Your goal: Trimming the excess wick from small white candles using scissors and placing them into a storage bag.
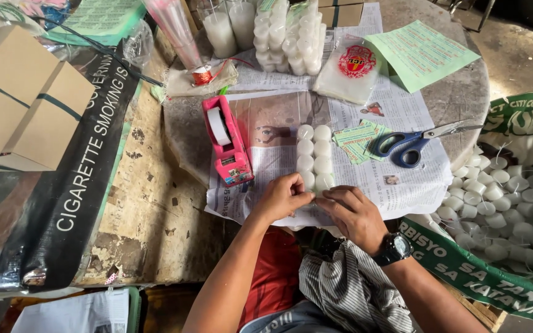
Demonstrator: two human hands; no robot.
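Head view is looking down past a red shirt and a striped cloth (347,290) lying in the lap, to two hands working at the near edge of a round table (464,92) spread with newspaper (402,179). The left hand (283,197) and the right hand (354,214), the latter wearing a black wristwatch (393,248), are meeting at the near end of a clear packet of white candles (314,154), which is lying in two rows on the newspaper, pointing away from the body. The fingers of both hands are curling together and pinching the packet's near end; whether they are gripping wrapper or candle cannot be told. Both forearms are angling inward from below.

Just left of the packet a pink tape dispenser (228,143) is sitting. To the right, blue-handled scissors (409,143) are lying near small green slips (358,139). Off the table's right edge, a heap of loose white candles (513,197) is filling a sack. Farther back, more packed candles (288,37) are standing beside a green sheet (424,52). At far left, cardboard boxes (23,98) are resting on a black banner.
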